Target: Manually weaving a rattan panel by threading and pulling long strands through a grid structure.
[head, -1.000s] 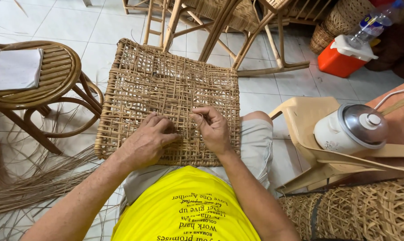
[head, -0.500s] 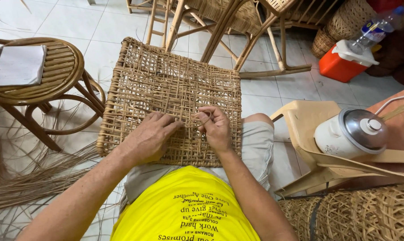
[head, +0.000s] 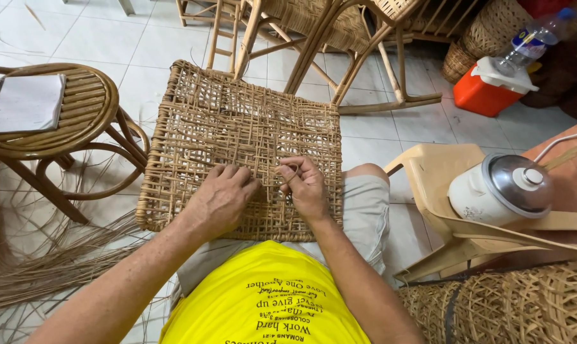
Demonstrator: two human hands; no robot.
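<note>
A square woven rattan panel (head: pixel 237 127) with an open lattice rests on my lap, tilted away from me. My left hand (head: pixel 221 197) lies flat on its near part, fingers pressing the weave. My right hand (head: pixel 304 185) sits just to the right of it, thumb and fingers pinched on a thin rattan strand (head: pixel 291 177) in the lattice. Both hands are close together near the panel's lower middle.
A round rattan stool (head: pixel 78 121) with a white pad on it stands at left, loose rattan strands (head: pixel 40 261) below it. Wooden chair frames (head: pixel 339 51) stand behind. At right are an orange cooler (head: pixel 492 89), a plastic chair with a rice cooker (head: pixel 502 188), and a woven roll (head: pixel 524 306).
My hands have kept their place on the panel; the right fingers have shifted slightly on the strand. The view has moved a little.
</note>
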